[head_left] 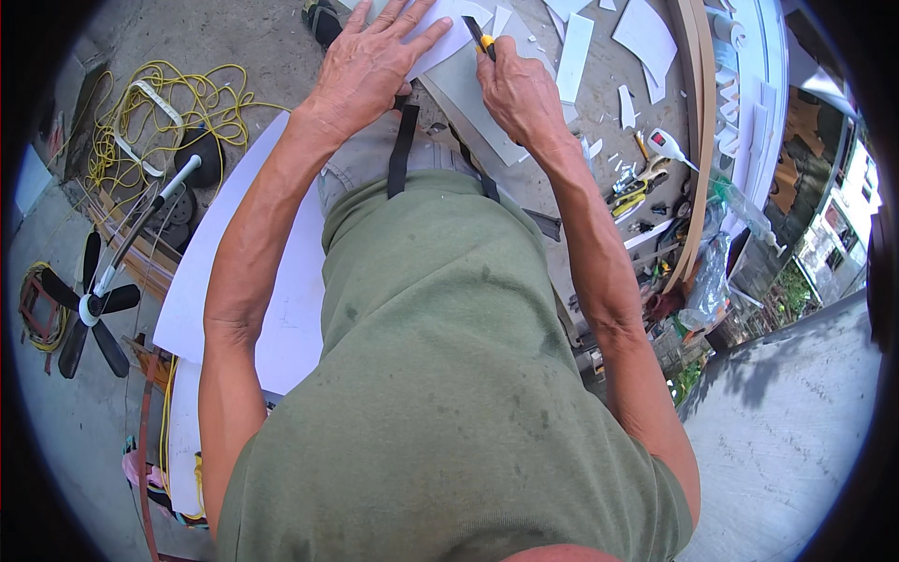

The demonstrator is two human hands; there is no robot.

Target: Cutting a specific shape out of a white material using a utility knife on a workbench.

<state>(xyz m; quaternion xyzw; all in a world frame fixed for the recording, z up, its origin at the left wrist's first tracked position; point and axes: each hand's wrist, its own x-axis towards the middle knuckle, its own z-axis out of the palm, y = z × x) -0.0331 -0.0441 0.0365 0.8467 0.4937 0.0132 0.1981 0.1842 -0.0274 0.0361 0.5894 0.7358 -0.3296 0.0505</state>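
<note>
My left hand (pixel 370 70) lies flat with its fingers spread, pressing on a white sheet (pixel 448 42) near the top of the view. In my right hand (pixel 521 94) is a yellow and black utility knife (pixel 483 39), its dark blade pointing up and away from me. The blade's tip is over or close to the sheet's right side; whether it touches cannot be told. A grey board (pixel 468 98) lies beneath the sheet and my right hand. Cut white offcuts (pixel 574 58) are scattered just right of the knife.
A tangled yellow cord (pixel 169 117) and a black-bladed fan (pixel 91 309) are at the left. A large white sheet (pixel 253 253) lies beside my left arm. Hand tools (pixel 637 192), a white-handled tool (pixel 665 142) and curved brown strips (pixel 698 140) lie at the right.
</note>
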